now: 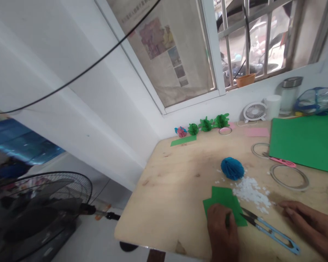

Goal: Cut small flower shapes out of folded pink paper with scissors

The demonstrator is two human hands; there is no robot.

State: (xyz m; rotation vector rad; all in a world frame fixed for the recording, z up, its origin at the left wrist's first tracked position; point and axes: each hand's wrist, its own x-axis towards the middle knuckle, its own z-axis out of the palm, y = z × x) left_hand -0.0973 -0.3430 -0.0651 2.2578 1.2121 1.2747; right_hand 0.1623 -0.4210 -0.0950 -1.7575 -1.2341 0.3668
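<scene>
My left hand (222,229) is closed, with curled fingers on the green paper (224,196) on the table. The paper looks like overlapping pieces with a stepped outline. My right hand (311,222) is closed at the right, its thumb and forefinger together at the edge of a scatter of small white bits (253,191). One tiny white bit shows at its fingertips. Between my hands lie blue-handled thread snips (274,231), their dark blades near the green paper. A round blue folded-paper ball (232,168) sits just behind the white bits.
Along the wall stand several green paper figures (206,124) and a pink-and-blue one (182,131). At right are tape rolls (289,187), pink scissors (282,161), a large green sheet (306,142), a small white fan (254,111) and a glass bottle (289,96). A floor fan (43,211) stands left.
</scene>
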